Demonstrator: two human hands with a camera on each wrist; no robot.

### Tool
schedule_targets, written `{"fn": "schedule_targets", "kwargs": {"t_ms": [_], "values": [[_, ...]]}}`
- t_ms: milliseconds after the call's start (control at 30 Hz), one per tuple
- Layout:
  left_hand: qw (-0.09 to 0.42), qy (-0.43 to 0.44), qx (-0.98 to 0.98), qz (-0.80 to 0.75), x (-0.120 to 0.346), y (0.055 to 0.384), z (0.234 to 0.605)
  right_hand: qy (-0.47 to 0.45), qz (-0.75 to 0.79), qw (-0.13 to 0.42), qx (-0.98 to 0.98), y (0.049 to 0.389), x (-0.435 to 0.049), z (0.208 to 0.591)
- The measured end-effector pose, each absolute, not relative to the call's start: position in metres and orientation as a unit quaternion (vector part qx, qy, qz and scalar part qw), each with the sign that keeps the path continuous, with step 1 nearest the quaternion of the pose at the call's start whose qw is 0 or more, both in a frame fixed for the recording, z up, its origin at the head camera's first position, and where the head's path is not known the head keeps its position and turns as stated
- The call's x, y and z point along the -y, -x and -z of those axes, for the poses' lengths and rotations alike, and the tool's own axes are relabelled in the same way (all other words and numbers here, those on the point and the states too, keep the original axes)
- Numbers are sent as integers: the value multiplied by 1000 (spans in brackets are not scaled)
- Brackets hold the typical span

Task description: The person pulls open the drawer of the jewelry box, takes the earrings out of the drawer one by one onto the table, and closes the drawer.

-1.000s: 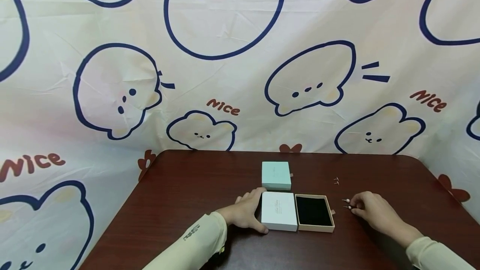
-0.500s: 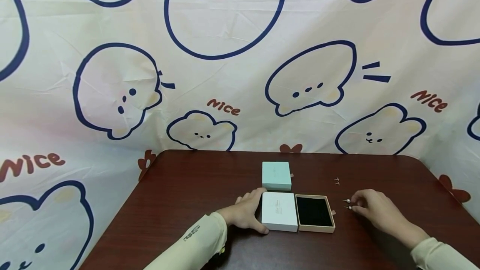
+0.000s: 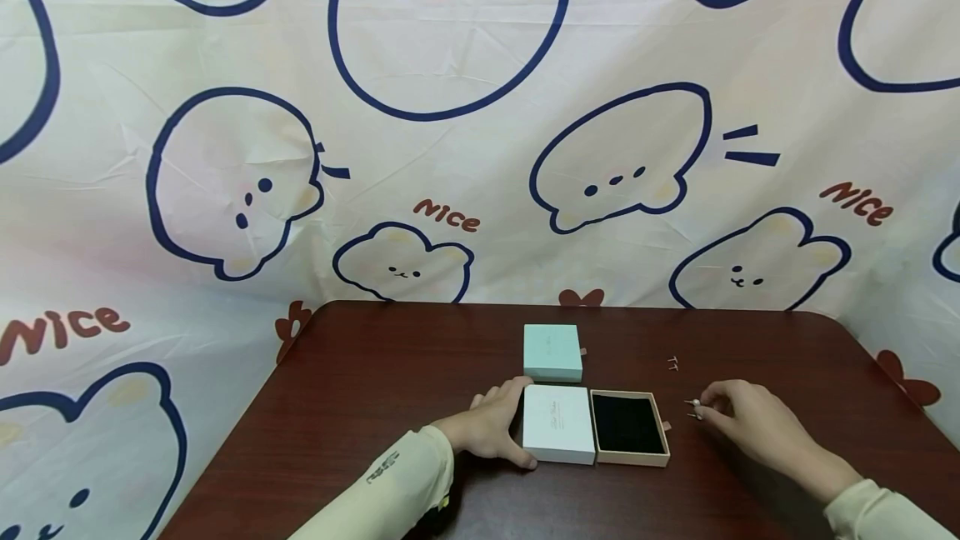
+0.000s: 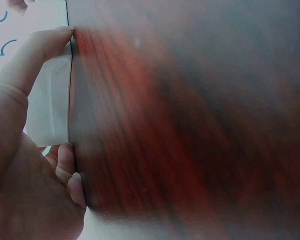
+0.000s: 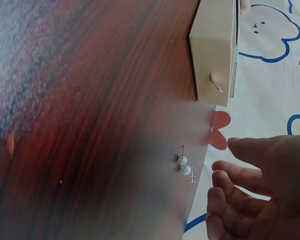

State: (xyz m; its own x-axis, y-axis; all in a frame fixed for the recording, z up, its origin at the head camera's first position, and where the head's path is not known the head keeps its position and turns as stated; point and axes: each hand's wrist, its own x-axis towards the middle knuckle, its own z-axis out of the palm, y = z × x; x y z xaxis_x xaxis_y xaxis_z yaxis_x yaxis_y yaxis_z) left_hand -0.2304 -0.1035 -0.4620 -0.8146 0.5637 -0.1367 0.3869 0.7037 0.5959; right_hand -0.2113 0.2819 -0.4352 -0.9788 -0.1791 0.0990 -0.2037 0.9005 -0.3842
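My left hand grips a white box sleeve, thumb at its near corner and fingers at the far one. In the left wrist view the thumb presses along the pale box side. Right of the sleeve lies an open cardboard drawer tray lined with black foam. My right hand hovers beside two pearl stud earrings on the table. Its fingers are loosely bent, with a gap between thumb and index finger in the right wrist view, and they stand apart from the pearls.
A mint-green box with a small ribbon tab stands behind the white sleeve. Two small silvery studs lie farther back on the dark wooden table. A printed cloth hangs around the table's edges.
My right thumb and fingers have shifted very slightly toward the pearl earrings, so the thumb overlaps the nearer pearl more in the head view. The left hand and the boxes stay put.
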Motion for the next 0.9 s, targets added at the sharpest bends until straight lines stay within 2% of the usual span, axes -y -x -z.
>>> {"fn": "schedule_targets", "kwargs": {"t_ms": [900], "values": [[159,-250,-914,-277,102,231,462,-100,-197,13,975,208,-266,436]]}}
